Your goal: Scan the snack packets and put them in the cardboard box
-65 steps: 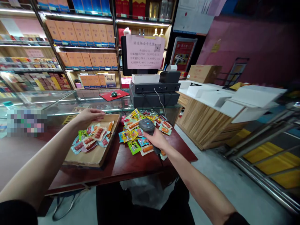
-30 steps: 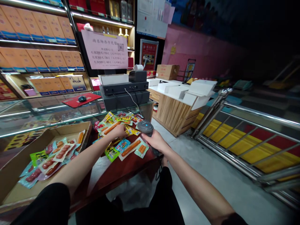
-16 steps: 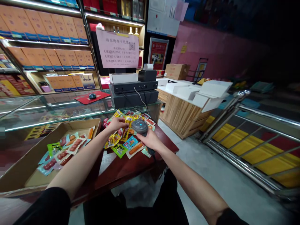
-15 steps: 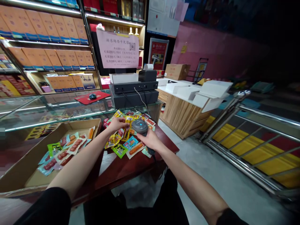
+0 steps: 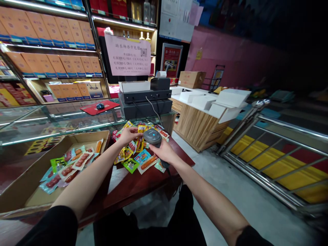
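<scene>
Left hand point(image 5: 128, 135) has crossed from above the cardboard tray point(image 5: 33, 198), at the person's point(image 5: 118, 222) ten o'clock, to the snack pile point(image 5: 142, 156) at twelve, pinching a yellow packet point(image 5: 139, 145). Right hand point(image 5: 164, 151) grips a scanner point(image 5: 152, 136), its head just beside that packet.

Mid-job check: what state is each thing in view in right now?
Left hand: fingers at a yellow packet; how firmly is unclear.
Right hand: closed around the scanner.
Scanner: held, blue light lit.
Cardboard tray: open-topped, with tray packets inside.
Table packets: heaped, overlapping.
Mouse: resting on red mat.
Shelf lights: lit.
</scene>
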The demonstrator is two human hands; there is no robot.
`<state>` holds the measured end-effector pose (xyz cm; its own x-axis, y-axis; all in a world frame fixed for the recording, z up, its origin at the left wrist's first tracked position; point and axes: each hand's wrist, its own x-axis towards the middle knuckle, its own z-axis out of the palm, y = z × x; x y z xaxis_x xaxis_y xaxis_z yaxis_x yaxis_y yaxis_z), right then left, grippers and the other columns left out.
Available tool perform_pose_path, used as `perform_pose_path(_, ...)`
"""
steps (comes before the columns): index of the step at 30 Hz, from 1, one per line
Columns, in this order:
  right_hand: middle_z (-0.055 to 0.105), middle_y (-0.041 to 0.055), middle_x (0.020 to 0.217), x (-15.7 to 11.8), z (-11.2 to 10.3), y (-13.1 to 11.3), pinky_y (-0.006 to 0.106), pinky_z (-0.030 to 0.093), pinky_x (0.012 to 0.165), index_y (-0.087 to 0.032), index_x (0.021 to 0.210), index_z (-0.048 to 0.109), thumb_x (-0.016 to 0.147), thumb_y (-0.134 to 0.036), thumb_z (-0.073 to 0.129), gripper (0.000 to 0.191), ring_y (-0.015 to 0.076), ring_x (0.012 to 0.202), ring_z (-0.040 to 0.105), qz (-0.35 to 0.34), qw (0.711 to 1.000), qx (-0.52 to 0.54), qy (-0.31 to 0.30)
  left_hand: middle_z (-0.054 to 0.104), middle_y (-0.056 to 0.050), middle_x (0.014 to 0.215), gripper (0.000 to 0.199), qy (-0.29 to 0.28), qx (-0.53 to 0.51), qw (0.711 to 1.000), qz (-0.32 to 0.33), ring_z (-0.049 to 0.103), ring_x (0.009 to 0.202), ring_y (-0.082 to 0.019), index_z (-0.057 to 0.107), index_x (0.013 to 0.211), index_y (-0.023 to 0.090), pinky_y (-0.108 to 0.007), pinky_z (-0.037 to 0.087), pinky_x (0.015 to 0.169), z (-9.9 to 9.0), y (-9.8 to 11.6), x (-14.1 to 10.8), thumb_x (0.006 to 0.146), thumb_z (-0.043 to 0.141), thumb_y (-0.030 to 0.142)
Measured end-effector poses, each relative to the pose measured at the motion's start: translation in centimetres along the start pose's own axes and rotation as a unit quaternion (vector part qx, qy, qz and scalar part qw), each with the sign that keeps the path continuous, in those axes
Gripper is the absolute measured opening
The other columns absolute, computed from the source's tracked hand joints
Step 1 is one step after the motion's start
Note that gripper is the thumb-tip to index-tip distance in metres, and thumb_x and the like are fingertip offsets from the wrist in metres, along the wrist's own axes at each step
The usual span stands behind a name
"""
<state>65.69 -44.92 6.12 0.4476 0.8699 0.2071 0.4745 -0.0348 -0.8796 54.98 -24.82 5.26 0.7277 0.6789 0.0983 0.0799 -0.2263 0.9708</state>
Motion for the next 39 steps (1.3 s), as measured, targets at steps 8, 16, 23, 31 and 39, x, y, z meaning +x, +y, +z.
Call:
perform_pose_path(8,0.061,-0.0009,0.054,-0.3,-0.3,-0.3,0.028,0.048,0.046,-0.022,0.083,0.060,0.082,-0.036,0.063,0.014,0.0166,0.043,0.058,0.014,1.000,-0.003,0.004,0.072,-0.004,0.077,0.028,0.001,0.045,0.999,0.008,0.063,0.066,-0.018,0.075,0.084,0.013,-0.026,0.051,0.058,0.1,0.8,-0.5,0.059,0.072,0.025)
perform_pose_path(16,0.061,-0.0015,0.055,-0.2,-0.3,0.1,0.027,0.047,0.046,-0.023,0.087,0.060,0.082,-0.035,0.063,0.014,0.0158,0.045,0.058,-0.001,1.000,0.014,0.008,0.074,-0.005,0.081,0.043,-0.009,0.011,1.000,0.006,0.065,0.068,-0.018,0.076,0.090,0.016,-0.026,0.051,0.059,0.2,0.4,-0.2,0.054,0.084,0.039)
perform_pose_path(23,0.060,-0.0017,0.056,-0.5,-0.4,-0.3,0.026,0.047,0.047,-0.023,0.086,0.059,0.081,-0.035,0.064,0.015,0.0153,0.046,0.058,-0.008,1.000,0.009,0.015,0.075,-0.006,0.089,0.039,-0.021,0.005,1.000,-0.002,0.068,0.079,-0.022,0.075,0.095,0.015,-0.026,0.052,0.062,0.5,0.8,-0.7,0.058,0.074,0.028)
perform_pose_path(31,0.062,-0.0016,0.057,0.1,-0.4,-0.5,0.028,0.048,0.052,-0.022,0.085,0.061,0.081,-0.038,0.064,0.017,0.0165,0.049,0.060,-0.023,1.000,-0.009,0.011,0.073,-0.006,0.087,0.052,0.108,-0.091,0.990,0.010,0.067,0.072,-0.018,0.068,0.092,0.014,-0.029,0.055,0.063,-2.3,3.3,-0.4,0.049,0.085,0.038)
perform_pose_path(39,0.057,-0.0033,0.051,1.0,1.5,-1.9,0.027,0.045,0.046,-0.020,0.078,0.058,0.080,-0.037,0.067,0.019,0.0141,0.041,0.054,0.003,0.998,0.045,-0.054,0.074,-0.007,0.096,0.053,0.262,0.055,0.963,0.020,0.068,0.083,-0.020,0.074,0.099,0.015,-0.031,0.055,0.070,-15.4,7.7,-7.3,0.056,0.087,0.043)
